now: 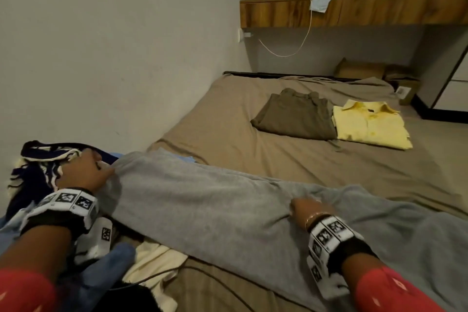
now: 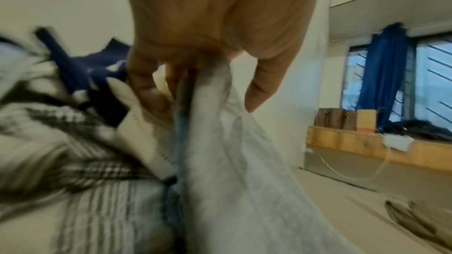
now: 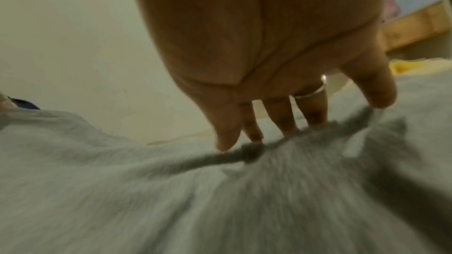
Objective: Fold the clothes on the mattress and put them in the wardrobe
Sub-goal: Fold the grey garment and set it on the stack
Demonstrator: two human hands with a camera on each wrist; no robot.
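- Grey garment [image 1: 215, 210] – long, soft, lightly creased – lies stretched across the near part of the mattress [image 1: 253, 154].
- Right hand [image 1: 302, 210] presses down on its middle, fingers fairly straight, gripping nothing.
- Left hand [image 1: 86, 172] pinches the garment's far-left end beside the unfolded pile [image 1: 40, 164].
- Farther off: folded olive shirt [image 1: 296, 116] touching folded yellow shirt [image 1: 369, 124].

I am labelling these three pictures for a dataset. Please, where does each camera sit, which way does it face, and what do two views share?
Head: on the head, facing forward and down at the mattress; both forearms and hands show.
Left wrist: along the left hand, which pinches the grey garment, toward the wooden shelf.
Right wrist: along the right hand, fingertips touching the garment.
Shared: head and left wrist views both show the grey garment and the shelf.
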